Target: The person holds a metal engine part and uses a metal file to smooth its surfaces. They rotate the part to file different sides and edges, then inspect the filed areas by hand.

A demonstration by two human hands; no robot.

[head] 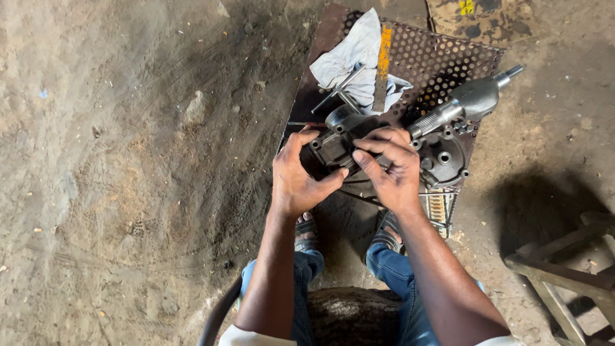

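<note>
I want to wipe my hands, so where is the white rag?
In the head view the white rag lies crumpled at the far end of the perforated metal plate, just beyond the grey metal casing that both hands hold, with a T-shaped metal tool on it.

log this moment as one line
left hand: grips metal gear housing | right hand: grips same housing | splined shaft: points right | rag: on perforated plate

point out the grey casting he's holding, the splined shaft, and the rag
grey metal casting (333, 148), head view: on its dark upper face between the two hands.
splined shaft (471, 101), head view: on the smooth grey barrel, right of the splines.
white rag (359, 54), head view: on the middle of the crumpled cloth.
</note>
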